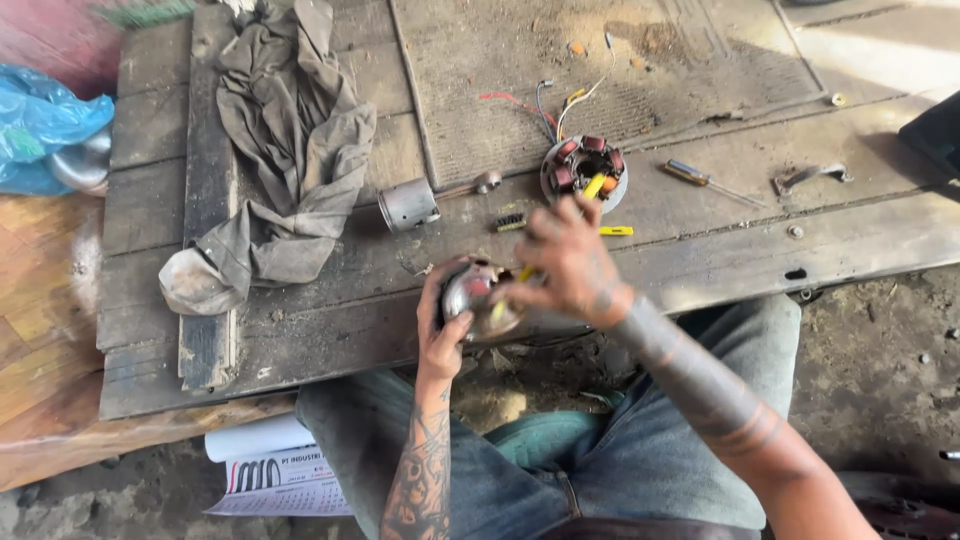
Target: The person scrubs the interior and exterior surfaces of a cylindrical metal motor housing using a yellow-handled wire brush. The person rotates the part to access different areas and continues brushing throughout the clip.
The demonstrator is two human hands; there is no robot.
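Both hands worked at the board's near edge: my left hand (445, 325) cupped the round metal part (478, 298), right hand (565, 262) pinched a yellow-handled tool (512, 290). I judged it could slip, since nothing supported the part.

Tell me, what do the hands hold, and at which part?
The left hand cups a round metal part from below; the right hand grips a yellow-handled tool against it.

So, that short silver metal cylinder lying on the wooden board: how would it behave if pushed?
The short silver metal cylinder lies on its side, so it would probably roll if nudged across its axis. It looks hollow and thin-walled, likely light. The rough, gapped wooden board might stop it soon.
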